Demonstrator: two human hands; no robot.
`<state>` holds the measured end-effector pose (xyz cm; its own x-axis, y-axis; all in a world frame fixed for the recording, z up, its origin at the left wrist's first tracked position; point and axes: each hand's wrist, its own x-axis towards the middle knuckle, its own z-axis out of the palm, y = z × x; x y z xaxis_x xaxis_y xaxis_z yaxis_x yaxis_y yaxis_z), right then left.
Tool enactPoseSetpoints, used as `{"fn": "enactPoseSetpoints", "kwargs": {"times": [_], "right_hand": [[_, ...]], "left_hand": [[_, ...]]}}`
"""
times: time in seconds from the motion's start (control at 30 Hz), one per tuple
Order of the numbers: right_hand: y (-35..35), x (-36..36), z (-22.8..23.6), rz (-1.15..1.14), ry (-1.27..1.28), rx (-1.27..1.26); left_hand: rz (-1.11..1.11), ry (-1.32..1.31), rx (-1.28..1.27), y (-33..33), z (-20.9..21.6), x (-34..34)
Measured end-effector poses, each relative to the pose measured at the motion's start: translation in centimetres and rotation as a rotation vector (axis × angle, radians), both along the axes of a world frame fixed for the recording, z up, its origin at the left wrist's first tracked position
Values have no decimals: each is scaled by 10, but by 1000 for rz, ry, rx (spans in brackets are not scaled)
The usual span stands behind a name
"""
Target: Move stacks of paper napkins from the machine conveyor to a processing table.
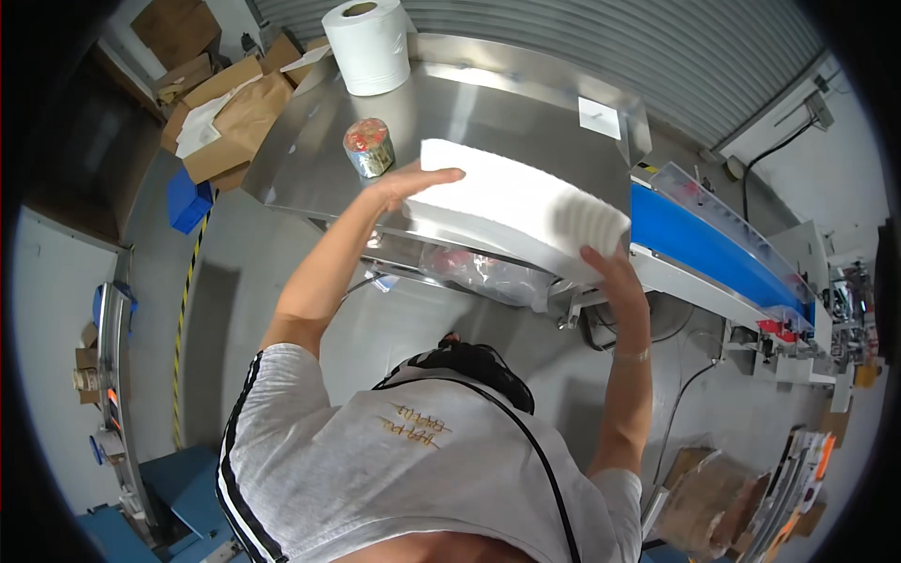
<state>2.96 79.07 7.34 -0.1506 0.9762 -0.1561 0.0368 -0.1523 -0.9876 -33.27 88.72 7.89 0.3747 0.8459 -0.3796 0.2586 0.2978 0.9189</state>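
A long white stack [516, 188], soft-looking and rippled at its right end, is held between my two hands over the front of a stainless steel table [469, 108]. My left hand [413, 183] grips its left end, thumb laid over the top. At the right end my right hand [612, 277] holds it from below and the side, fingers partly hidden. Whether it is paper or another sheet material I cannot tell. Just beyond my left hand stands a small round, colourfully wrapped package [369, 148]. A big white paper roll [368, 52] stands upright at the far left of the table.
Right of the table runs a blue conveyor belt [699, 239] with clear side guards, leading to a machine. Opened cardboard boxes [239, 122] and a blue bin [189, 200] are at the left. A plastic bag [493, 275] lies on the shelf below the tabletop.
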Motion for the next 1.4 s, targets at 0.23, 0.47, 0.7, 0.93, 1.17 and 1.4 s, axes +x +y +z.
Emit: {"fn": "enactPoseSetpoints", "kwargs": {"times": [0.23, 0.47, 0.7, 0.93, 1.17, 1.4], "right_hand": [[64, -16, -7, -11, -106, -73], [78, 4, -18, 27, -51, -79], [69, 21, -19, 114, -243, 0], [63, 76, -6, 196, -285, 18], [60, 116, 2, 288, 157, -234], [75, 135, -10, 334, 386, -547]], "left_hand": [[339, 470, 525, 52, -18, -57], [662, -169, 163, 78, -65, -128], [689, -253, 139, 33, -52, -65], [1110, 212, 509, 4, -7, -23], [329, 545, 829, -79, 36, 263], [314, 811, 921, -83, -12, 348]]}}
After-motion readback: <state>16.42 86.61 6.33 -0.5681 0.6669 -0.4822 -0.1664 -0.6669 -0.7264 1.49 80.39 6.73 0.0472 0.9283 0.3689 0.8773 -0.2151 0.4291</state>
